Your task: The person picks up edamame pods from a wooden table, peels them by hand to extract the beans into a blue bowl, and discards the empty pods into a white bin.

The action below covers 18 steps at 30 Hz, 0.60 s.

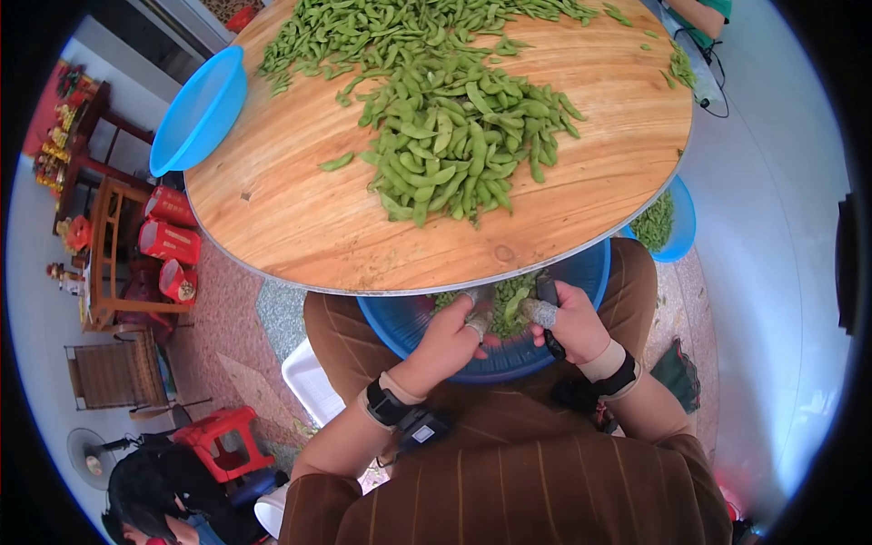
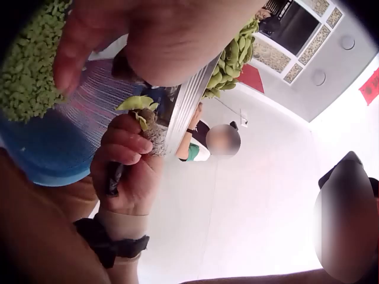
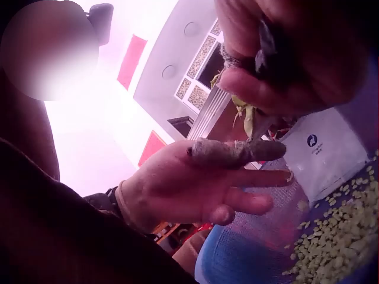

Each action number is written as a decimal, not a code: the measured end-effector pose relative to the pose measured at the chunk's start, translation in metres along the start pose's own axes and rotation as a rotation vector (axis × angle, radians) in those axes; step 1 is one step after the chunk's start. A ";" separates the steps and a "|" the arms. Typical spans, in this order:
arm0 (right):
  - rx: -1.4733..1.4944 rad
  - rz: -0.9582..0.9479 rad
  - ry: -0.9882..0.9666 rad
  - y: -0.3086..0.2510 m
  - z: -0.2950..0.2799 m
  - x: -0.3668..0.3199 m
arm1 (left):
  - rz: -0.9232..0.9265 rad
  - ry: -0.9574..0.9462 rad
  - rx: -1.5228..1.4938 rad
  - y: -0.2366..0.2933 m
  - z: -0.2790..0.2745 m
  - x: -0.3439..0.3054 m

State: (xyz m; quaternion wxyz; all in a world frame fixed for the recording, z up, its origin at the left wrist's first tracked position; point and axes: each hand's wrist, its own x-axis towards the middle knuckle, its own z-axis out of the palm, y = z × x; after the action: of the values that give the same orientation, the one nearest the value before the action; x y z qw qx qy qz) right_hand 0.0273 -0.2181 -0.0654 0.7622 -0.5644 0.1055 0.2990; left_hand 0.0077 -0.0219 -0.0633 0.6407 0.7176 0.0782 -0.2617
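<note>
In the head view my left hand (image 1: 440,343) is over a blue basin (image 1: 481,371) of shelled green beans, below the table edge. Its fingers are mostly straight, some with grey wrapping (image 3: 216,154), and they hold nothing. Facing it, my right hand (image 1: 583,329) curls round a black tool (image 2: 114,179), whose working end is hidden. Split green soybean pods (image 2: 136,103) stick out at that hand's wrapped thumb, close to the left fingertips in the right wrist view. Beans (image 2: 32,65) lie in the basin under the hands.
A round wooden table (image 1: 291,200) bears a heap of whole pods (image 1: 454,145) in front of me. An empty blue basin (image 1: 200,113) leans at its left edge. Another basin (image 1: 688,222) with beans stands at right. Another person (image 2: 195,127) is across the table; a red stool (image 1: 222,440) stands lower left.
</note>
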 end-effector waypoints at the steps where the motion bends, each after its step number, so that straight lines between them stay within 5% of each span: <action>1: 0.002 -0.002 0.001 0.000 0.000 0.000 | -0.095 -0.082 -0.178 0.004 -0.001 -0.001; 2: 0.024 -0.009 -0.013 0.001 0.000 0.001 | -0.190 -0.164 -0.355 0.006 -0.002 -0.002; 6: 0.070 0.019 -0.076 0.006 -0.001 0.003 | -0.170 -0.261 -0.289 -0.001 0.006 -0.003; 13: -0.075 -0.032 -0.078 -0.005 0.000 -0.004 | 0.069 -0.204 0.078 0.013 0.009 -0.009; 15: -0.061 0.098 -0.168 -0.014 -0.004 -0.006 | 0.093 -0.217 0.113 0.015 0.007 -0.010; 17: 0.068 0.186 -0.225 -0.019 -0.008 -0.010 | 0.764 -0.108 0.685 0.015 0.004 -0.011; 18: 0.196 0.269 -0.279 -0.019 -0.009 -0.011 | 0.760 -0.121 0.686 0.019 0.003 -0.014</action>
State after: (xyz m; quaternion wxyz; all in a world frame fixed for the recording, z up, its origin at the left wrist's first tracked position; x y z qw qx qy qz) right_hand 0.0307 -0.2338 -0.0477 0.7739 -0.4217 0.1019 0.4613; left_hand 0.0033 -0.0243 -0.0397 0.4218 0.8477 -0.3155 -0.0622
